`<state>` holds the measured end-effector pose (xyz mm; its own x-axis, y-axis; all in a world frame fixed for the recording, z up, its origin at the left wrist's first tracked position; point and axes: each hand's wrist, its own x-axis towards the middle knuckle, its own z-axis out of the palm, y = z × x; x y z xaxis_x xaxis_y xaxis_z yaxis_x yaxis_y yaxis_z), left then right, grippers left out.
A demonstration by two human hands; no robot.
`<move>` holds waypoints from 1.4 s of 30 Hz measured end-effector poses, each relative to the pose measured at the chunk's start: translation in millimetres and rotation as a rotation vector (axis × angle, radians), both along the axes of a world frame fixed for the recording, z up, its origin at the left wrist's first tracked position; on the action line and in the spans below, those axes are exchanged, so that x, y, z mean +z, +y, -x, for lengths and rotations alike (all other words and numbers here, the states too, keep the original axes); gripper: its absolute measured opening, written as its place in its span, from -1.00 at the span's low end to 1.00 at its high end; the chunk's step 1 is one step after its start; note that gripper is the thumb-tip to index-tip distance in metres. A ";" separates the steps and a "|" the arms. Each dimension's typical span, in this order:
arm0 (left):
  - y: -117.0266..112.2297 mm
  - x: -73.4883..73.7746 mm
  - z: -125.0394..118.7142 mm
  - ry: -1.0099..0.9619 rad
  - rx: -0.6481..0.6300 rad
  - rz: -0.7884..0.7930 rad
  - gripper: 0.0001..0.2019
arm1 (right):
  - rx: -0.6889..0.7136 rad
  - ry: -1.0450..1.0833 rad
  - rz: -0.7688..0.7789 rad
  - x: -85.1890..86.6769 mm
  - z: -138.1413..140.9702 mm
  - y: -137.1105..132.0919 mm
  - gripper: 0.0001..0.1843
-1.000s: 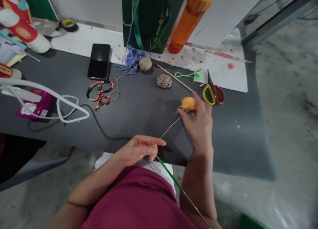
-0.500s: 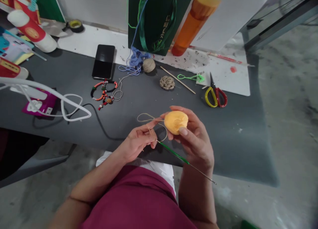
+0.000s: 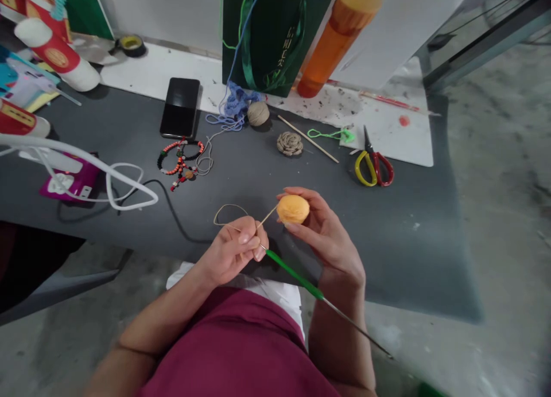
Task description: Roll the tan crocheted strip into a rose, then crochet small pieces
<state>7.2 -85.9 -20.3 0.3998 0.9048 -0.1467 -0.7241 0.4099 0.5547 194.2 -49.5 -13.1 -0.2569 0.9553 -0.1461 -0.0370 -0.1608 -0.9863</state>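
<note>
Between the thumb and fingers of my right hand [image 3: 329,236] is a small yellow ball of yarn [image 3: 293,209]. A thin strand runs from it to my left hand [image 3: 235,245], which is closed in a pinch around the near end of a crochet hook [image 3: 297,275] with a green grip. The hook's long metal shaft slants down to the right, past my right wrist. A loose loop of yarn [image 3: 228,206] curves above my left hand. What the left fingertips hold besides the hook and strand is too small to make out.
Scissors [image 3: 373,164], a wooden stick [image 3: 307,137], a coiled beige piece [image 3: 290,144] and a beige yarn ball [image 3: 258,113] lie beyond my hands. A phone [image 3: 179,107] and beaded bracelets [image 3: 181,159] are further left. White cable [image 3: 129,182] hangs at the left.
The yellow ball and my right hand have moved a little left. The strand to my left hand is now straighter, the loose loop has shifted left, and the hook's far end has swung down.
</note>
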 end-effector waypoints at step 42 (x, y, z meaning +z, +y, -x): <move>-37.4 11.4 -21.6 0.265 -0.107 -0.795 -0.65 | -0.433 0.294 -0.329 33.3 62.0 18.1 -0.89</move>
